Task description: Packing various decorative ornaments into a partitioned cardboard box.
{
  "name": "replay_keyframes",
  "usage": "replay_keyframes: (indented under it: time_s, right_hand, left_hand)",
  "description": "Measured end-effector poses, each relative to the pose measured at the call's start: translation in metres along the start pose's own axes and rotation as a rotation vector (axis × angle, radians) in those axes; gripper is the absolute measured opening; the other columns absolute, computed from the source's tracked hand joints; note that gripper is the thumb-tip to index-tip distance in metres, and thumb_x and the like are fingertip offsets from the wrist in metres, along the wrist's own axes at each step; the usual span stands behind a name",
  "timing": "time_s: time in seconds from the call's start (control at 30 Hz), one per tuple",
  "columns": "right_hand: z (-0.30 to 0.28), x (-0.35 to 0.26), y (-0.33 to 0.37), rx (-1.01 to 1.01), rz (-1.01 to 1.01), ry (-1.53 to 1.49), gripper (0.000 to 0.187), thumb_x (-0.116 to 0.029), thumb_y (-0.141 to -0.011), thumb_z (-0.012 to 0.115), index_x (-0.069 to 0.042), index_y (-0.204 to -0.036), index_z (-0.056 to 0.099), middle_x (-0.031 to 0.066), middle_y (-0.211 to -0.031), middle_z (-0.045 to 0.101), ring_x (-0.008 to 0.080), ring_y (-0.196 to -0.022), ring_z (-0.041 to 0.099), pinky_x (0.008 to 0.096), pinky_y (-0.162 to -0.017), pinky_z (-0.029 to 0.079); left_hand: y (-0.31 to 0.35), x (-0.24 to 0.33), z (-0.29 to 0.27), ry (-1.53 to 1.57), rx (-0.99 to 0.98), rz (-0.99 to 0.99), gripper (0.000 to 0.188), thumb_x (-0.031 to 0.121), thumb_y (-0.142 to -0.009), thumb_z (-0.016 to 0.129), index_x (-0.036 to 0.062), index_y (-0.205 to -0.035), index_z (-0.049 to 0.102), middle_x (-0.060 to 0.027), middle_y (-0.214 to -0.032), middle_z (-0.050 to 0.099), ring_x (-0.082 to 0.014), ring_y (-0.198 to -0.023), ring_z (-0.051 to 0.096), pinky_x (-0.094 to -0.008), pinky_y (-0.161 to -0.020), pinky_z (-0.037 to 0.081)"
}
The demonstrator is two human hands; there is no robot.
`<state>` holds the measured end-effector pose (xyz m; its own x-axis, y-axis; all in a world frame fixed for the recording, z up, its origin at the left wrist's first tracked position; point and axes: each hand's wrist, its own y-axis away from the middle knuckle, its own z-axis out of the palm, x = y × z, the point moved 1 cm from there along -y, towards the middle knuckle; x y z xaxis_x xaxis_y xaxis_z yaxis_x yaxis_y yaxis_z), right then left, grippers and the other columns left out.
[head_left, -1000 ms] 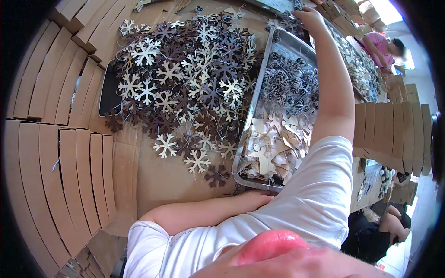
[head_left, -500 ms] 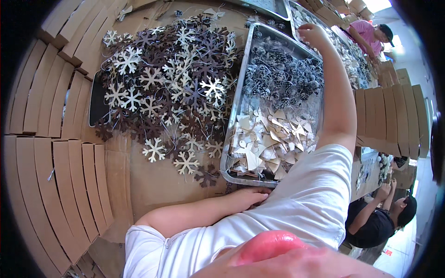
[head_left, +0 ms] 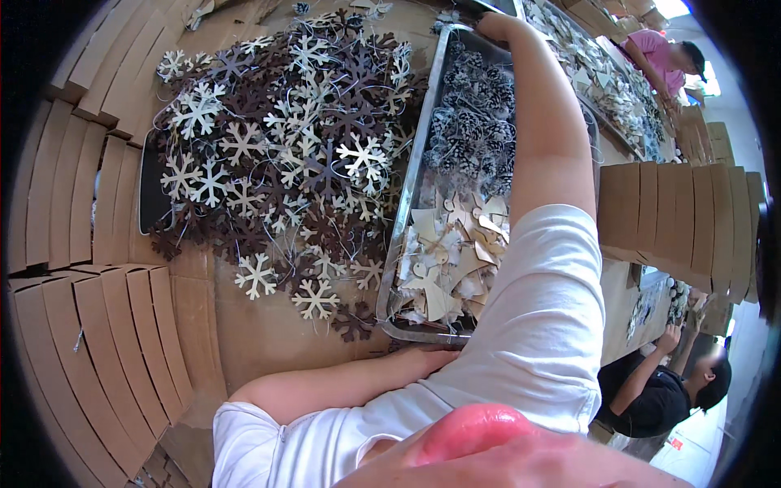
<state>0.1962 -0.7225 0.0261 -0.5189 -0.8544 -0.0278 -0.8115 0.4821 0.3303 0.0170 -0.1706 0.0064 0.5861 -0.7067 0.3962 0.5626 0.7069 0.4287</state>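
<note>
My right arm stretches across the metal tray (head_left: 412, 175), and my right hand (head_left: 495, 28) is at its far rim. Its fingers point downward there and are too small and shaded to make out a grip. Inside the tray, frosted pinecones (head_left: 480, 102) fill the far part. Pale wooden angel-shaped cutouts (head_left: 439, 289) lie in the near part, partly hidden by my sleeve. My left hand (head_left: 429, 360) rests flat by the tray's near edge, fingertips hidden at my shirt, with nothing seen in it. A heap of cream and brown snowflake ornaments (head_left: 285, 146) with strings lies left of the tray.
Stacked cardboard boxes (head_left: 106, 358) line the left side, and more boxes (head_left: 675, 220) stand at the right. Beyond the tray is another tray of loose pieces (head_left: 602, 85). A person in pink (head_left: 655, 61) and one in black (head_left: 663, 390) sit at the right.
My right hand has moved left along the far end of the tray, and my arm now covers more of the pinecones. My left hand has shifted slightly toward me.
</note>
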Motion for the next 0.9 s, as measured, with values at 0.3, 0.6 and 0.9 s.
replay_keyframes:
  time_s: [0.3,0.6,0.9]
  right_hand:
    - [0.01,0.017,-0.019,0.137,0.152,0.393,0.038,-0.035,-0.075,0.057,-0.008,-0.099,0.069,0.0172,-0.107,0.064,0.0348,-0.099,0.061,0.0423,-0.087,0.048]
    - [0.005,0.039,-0.007,0.101,0.062,0.334,0.04,-0.038,-0.078,0.057,-0.008,-0.103,0.068,0.0159,-0.112,0.063,0.0332,-0.103,0.059,0.0417,-0.091,0.046]
    - [0.011,0.012,-0.002,0.238,0.312,0.278,0.037,-0.031,-0.075,0.058,-0.007,-0.102,0.068,0.0166,-0.11,0.063,0.0332,-0.102,0.061,0.0408,-0.088,0.048]
  left_hand:
    - [0.002,0.005,0.005,-0.075,0.103,0.007,0.041,0.028,-0.093,0.049,0.0083,-0.128,0.053,-0.0076,-0.124,0.057,-0.016,-0.111,0.052,-0.0301,-0.096,0.039]
    - [-0.021,-0.031,-0.016,-0.243,0.028,0.16,0.04,0.028,-0.093,0.047,0.0076,-0.127,0.054,-0.0065,-0.123,0.058,-0.0157,-0.111,0.052,-0.0294,-0.096,0.038]
    - [-0.009,-0.01,-0.01,-0.174,-0.013,0.19,0.041,0.026,-0.092,0.048,0.0069,-0.127,0.053,-0.0078,-0.123,0.057,-0.0163,-0.112,0.051,-0.03,-0.096,0.038]
